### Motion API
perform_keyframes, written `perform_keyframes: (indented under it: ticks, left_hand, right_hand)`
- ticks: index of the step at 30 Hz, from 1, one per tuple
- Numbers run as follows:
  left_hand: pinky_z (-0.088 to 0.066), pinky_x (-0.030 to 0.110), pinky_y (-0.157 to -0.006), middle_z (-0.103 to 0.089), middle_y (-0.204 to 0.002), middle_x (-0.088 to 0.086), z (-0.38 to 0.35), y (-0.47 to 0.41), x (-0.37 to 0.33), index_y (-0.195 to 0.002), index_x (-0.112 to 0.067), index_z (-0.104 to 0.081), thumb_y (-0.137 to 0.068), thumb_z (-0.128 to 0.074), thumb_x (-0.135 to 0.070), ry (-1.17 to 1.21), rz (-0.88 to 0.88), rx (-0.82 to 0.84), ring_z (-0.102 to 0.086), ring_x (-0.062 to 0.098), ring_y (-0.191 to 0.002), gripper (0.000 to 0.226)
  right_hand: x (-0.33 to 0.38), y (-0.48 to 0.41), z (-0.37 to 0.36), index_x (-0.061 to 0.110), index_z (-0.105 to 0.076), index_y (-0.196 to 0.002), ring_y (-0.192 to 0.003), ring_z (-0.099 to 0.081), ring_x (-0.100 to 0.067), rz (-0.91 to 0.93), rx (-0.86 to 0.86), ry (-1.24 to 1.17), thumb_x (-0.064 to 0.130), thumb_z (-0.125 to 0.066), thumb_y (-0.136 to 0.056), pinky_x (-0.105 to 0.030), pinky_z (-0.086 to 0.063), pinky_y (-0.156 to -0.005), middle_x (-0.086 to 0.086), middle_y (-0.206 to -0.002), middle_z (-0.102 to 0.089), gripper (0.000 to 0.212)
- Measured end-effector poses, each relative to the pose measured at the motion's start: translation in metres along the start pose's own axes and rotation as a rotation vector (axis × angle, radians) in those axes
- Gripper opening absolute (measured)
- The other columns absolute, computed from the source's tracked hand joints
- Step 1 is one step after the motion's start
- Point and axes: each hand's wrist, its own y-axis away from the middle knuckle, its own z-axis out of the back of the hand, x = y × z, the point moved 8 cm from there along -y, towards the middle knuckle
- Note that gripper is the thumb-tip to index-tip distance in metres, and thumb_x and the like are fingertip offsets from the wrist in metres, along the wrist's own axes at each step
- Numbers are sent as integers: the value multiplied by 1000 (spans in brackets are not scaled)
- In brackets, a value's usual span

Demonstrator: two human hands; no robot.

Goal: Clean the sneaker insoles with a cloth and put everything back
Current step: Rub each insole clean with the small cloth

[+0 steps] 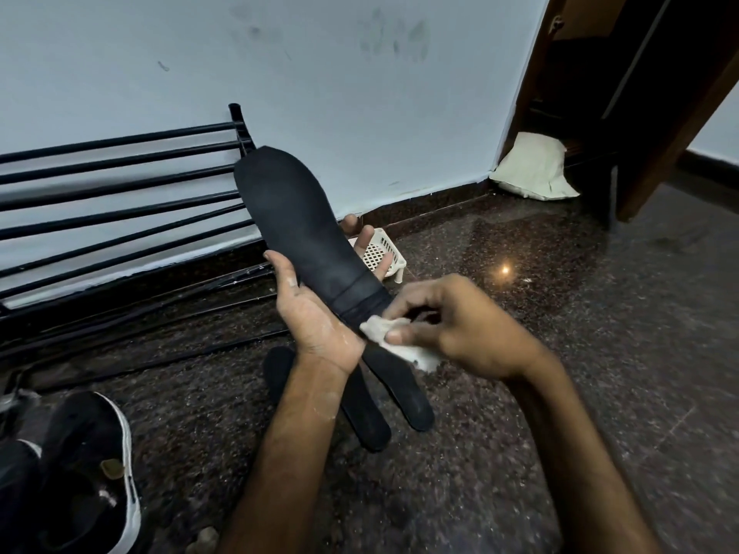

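My left hand holds a long black insole from underneath, thumb on its left edge and fingertips showing past its right edge, toe end pointing up toward the wall. My right hand pinches a small white cloth against the insole's heel end. Two more black insoles lie crossed on the dark floor beneath my hands, partly hidden by my left forearm. A black sneaker with a white sole stands at the lower left.
A black metal shoe rack stands along the pale wall on the left. A small white lattice basket sits by the skirting behind the insole. A pale pillow lies in the corner beside a brown wooden door.
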Motion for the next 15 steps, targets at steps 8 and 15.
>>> perform_keyframes:
  ticks: [8,15]
  left_hand:
    - [-41,50,-109,-61,-121,10,-2,0,16,-135,-8,-53,-94,-30,-71,-22,105,36,-53,31,-125,79]
    - [-38,66,-105,-67,-115,11,11,-5,8,-119,-12,-66,-96,-32,-66,35,90,24,-57,32,-123,67]
  right_hand:
    - [10,-8,6,9,-76,-94,-81,-62,-4,207,-489,258,2,-76,-81,-12,-48,-76,4,-89,-70,15]
    - [-9,-1,-17,3,-75,-94,-75,-64,-6,-1,79,-83,4,-75,-82,-17,-49,-68,-8,-90,-74,12]
